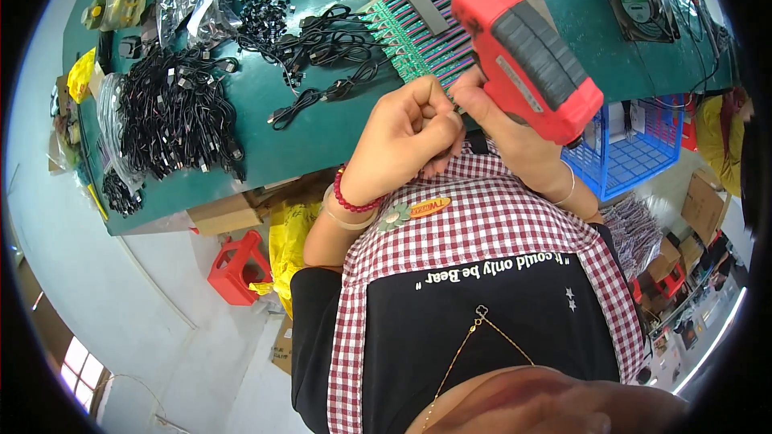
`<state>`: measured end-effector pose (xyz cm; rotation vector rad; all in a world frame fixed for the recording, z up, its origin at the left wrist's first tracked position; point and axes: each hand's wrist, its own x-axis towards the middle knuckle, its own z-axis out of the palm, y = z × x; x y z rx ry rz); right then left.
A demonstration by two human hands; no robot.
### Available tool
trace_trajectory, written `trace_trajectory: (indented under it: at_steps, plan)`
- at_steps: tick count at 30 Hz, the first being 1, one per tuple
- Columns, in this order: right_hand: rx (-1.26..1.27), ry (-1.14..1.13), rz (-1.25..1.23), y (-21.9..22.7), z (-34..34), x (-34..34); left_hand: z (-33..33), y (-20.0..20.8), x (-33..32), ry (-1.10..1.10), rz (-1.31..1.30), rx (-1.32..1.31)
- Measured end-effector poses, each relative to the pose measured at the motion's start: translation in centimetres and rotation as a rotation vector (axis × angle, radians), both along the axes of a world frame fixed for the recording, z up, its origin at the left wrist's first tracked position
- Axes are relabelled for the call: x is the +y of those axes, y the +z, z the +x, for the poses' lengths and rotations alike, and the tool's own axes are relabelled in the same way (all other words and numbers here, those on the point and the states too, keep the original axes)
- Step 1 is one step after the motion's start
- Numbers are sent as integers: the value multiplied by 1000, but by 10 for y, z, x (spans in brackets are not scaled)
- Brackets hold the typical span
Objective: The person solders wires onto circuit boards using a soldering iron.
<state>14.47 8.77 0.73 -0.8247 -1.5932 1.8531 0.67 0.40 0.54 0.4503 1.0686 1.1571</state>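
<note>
Right hand (515, 133) wrapped around grip of red heat gun (523, 52); long axis runs diagonally, metal nozzle pointing up-left over the row of green-and-purple wires (410, 36) on green bench (305, 133). Left hand (406, 133) fingers curled narrow, pinching something small, just beside the right.
</note>
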Motion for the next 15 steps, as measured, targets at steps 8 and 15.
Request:
trace_trajectory:
  at_steps: [8, 15]
  plan:
    - [-44, -76, 17, -9, 5, 17, -2, -1, -5, -66, 113, 205]
    - [97, -86, -78, -9, 9, 17, 1, -8, -1, 74, 86, 32]
